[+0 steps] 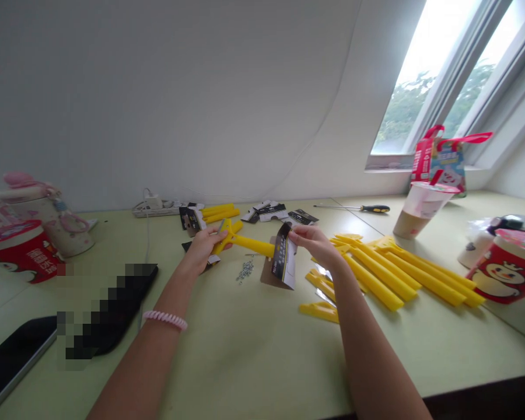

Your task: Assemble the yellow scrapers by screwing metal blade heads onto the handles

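Observation:
My left hand (203,249) grips the forked head end of a yellow plastic scraper (249,243), which runs to the right over the pale green desk (227,361). My right hand (312,245) pinches the top of a black-and-white cardboard packaging card (284,259), and the far end of the scraper meets that card. A small pile of loose silver screws (245,270) lies just below the scraper. To the right of my right hand spreads a heap of yellow scrapers (389,274). A pink coil bracelet (165,319) circles my left wrist.
Further cards (262,211) and yellow handles (219,213) lie at the back, beside a screwdriver (359,208) and power strip (155,207). A plastic drink cup (422,210) and red tubs (505,267) stand right; a flask (48,224) stands left, and a phone (17,363) lies front left.

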Tool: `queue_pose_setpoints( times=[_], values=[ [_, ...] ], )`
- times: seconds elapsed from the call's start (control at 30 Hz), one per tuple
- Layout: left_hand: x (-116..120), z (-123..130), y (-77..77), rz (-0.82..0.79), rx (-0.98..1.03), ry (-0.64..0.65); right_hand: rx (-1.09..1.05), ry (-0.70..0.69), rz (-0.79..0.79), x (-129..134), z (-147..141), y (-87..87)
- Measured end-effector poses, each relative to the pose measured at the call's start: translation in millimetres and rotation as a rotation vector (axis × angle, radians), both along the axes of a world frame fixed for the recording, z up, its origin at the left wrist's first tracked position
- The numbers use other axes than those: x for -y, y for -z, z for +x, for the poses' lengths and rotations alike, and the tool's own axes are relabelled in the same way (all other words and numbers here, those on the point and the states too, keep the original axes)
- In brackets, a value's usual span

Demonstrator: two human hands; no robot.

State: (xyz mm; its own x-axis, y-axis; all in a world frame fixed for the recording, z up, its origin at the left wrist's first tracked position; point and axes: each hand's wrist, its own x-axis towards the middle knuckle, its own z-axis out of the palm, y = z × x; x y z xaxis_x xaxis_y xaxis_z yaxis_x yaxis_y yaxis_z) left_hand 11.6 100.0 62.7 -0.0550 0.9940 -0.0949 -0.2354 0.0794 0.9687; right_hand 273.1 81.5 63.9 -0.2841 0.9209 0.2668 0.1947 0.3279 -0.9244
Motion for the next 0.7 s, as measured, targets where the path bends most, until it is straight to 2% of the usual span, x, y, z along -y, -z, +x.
queue_pose_setpoints(
  times=[0.13,0.27,0.37,0.47,0.7],
  values=[
    [-3,-3,8.4,-0.055,-0.029,-0.025,0.148,0.016,0.053,-5,-4,4.9],
    [-4,-2,11.4,-0.062,-0.033,-0.023,0.188,0.043,0.074,-10,-7,11.0],
    [-1,1,9.0,-0.086,-0.042,0.048,0.219,0.097,0.131,-12,-10,11.1],
    [4,7,5.8,-0.089,-0.067,0.144,0.291,0.095,0.167,-11,-14,7.7],
    [15,37,11.7,0.063,-0.105,0.313,0.349,0.087,0.187,-2,-24,1.2]
  ],
)
